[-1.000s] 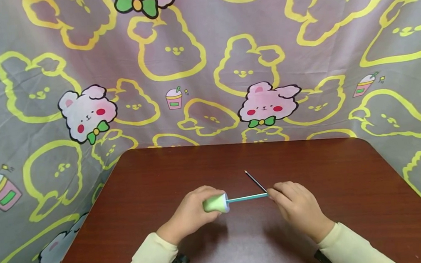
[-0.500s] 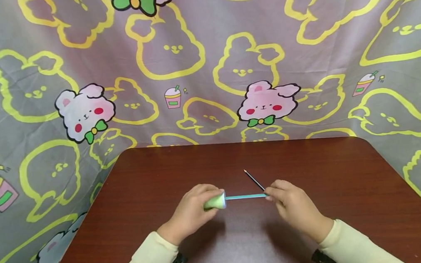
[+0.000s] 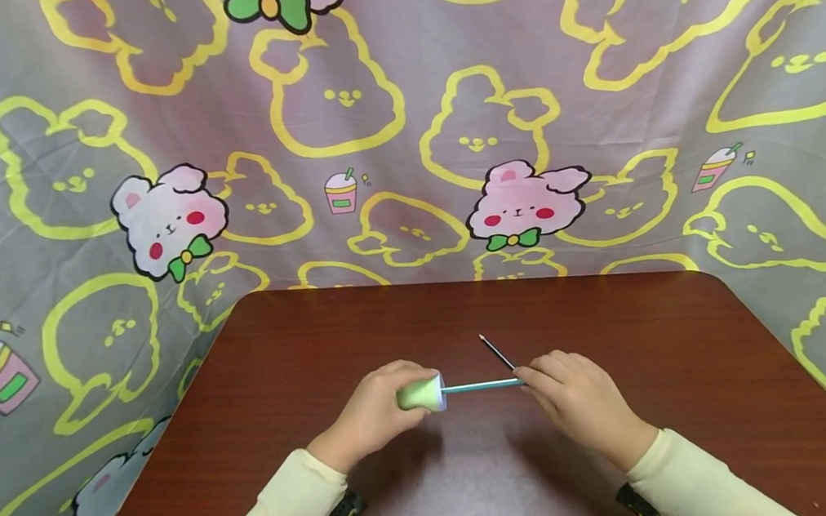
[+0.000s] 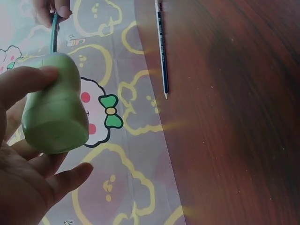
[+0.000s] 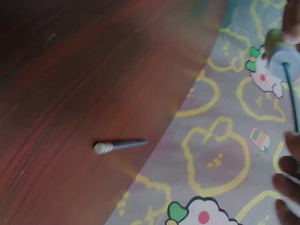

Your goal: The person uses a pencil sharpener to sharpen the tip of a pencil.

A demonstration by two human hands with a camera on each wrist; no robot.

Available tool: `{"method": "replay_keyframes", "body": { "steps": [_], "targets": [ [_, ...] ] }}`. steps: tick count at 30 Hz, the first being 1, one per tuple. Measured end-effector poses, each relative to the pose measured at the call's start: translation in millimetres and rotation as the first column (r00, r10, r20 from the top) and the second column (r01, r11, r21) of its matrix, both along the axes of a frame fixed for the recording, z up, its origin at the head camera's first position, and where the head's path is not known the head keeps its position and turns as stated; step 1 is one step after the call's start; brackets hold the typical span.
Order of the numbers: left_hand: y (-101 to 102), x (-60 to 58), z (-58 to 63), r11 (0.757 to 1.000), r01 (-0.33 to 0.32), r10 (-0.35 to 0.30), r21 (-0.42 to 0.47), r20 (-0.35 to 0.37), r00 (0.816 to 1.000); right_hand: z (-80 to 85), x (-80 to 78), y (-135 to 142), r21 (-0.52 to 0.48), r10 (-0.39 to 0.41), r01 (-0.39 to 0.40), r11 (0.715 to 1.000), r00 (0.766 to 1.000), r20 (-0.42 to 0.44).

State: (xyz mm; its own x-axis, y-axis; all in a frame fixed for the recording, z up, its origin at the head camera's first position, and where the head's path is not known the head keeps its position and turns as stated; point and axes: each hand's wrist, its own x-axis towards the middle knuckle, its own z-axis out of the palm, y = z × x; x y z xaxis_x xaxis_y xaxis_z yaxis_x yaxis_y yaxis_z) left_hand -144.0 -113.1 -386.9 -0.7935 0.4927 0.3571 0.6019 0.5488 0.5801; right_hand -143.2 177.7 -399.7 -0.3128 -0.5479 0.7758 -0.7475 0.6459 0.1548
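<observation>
A green pencil sharpener, a smooth, plastic-looking cylinder narrowing at its waist, is lying sideways in the left hand above the table. To its right, a slim, straight teal pencil is running into it. Beyond it and to its right, a dark pencil is resting on the table, whose reddish-brown surface is showing glossy wood grain. Behind the sharpener, a lightly creased printed cloth is hanging.

The right-wrist view is revealing the sharpener's round white end face, with the teal pencil entering its middle; the head view is giving that face only as a thin sliver. The left-wrist view is showing the sharpener's flat green base. Both wrist views are showing the dark pencil's pale rear end, which the right hand is hiding from the head view.

The left hand is gripping the sharpener's body, thumb on one side and fingers on the other. Right of the sharpener, the right hand is reaching in palm down, thumb and fingertips pinching the teal pencil's far end.
</observation>
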Motion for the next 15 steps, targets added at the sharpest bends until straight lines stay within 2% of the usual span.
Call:
{"method": "replay_keyframes", "body": {
  "steps": [3, 4, 6, 8, 9, 10, 11, 12, 13, 14, 15],
  "targets": [
    [-1, -0.4, -0.5, 0.999, 0.022, -0.023, 0.026, 0.056, 0.998, -1.5, -2.6, -1, -0.009, 0.055, -0.057, 0.998, 0.987, -0.152],
    [-1, -0.4, -0.9, 0.999, 0.030, -0.031, 0.024, 0.052, 0.998, -1.9, -2.9, -2, -0.013, 0.070, -0.073, 0.997, 0.981, -0.180],
    [-2, 0.0, -1.7, 0.999, 0.045, -0.045, 0.009, 0.008, 0.999, -2.6, -1.5, -2, -0.014, 0.082, -0.086, 0.996, 0.980, -0.182],
    [-3, 0.9, -2.2, 0.998, 0.055, -0.056, -0.020, -0.068, 0.996, -2.6, 1.6, -3, -0.015, 0.079, -0.081, 0.997, 0.992, -0.102],
    [-3, 1.3, -2.4, 0.998, 0.056, -0.061, -0.042, -0.117, 0.991, -2.5, 3.7, -3, -0.018, 0.071, -0.072, 0.997, 0.997, -0.020],
    [-3, 1.7, -2.2, 0.996, 0.055, -0.065, -0.065, -0.173, 0.983, -1.9, 6.0, -2, -0.026, 0.065, -0.063, 0.998, 0.993, 0.097],
    [-2, 2.3, -1.8, 0.995, 0.053, -0.072, -0.087, -0.230, 0.971, -0.2, 8.3, -2, -0.037, 0.075, -0.068, 0.997, 0.958, 0.278],
    [-2, 2.8, -1.4, 0.993, 0.050, -0.078, -0.106, -0.282, 0.956, 2.1, 9.9, -1, -0.066, 0.094, -0.071, 0.995, 0.881, 0.464],
    [-1, 2.9, -1.3, 0.991, 0.048, -0.087, -0.124, -0.331, 0.940, 4.5, 10.9, 0, -0.108, 0.120, -0.066, 0.992, 0.764, 0.634],
    [-1, 3.1, -1.6, 0.989, 0.044, -0.095, -0.142, -0.372, 0.924, 6.8, 11.3, 1, -0.149, 0.145, -0.046, 0.988, 0.626, 0.766],
    [0, 3.3, -2.2, 0.987, 0.041, -0.102, -0.158, -0.401, 0.910, 9.0, 11.4, 1, -0.175, 0.155, -0.008, 0.985, 0.497, 0.854]
  ]
}}
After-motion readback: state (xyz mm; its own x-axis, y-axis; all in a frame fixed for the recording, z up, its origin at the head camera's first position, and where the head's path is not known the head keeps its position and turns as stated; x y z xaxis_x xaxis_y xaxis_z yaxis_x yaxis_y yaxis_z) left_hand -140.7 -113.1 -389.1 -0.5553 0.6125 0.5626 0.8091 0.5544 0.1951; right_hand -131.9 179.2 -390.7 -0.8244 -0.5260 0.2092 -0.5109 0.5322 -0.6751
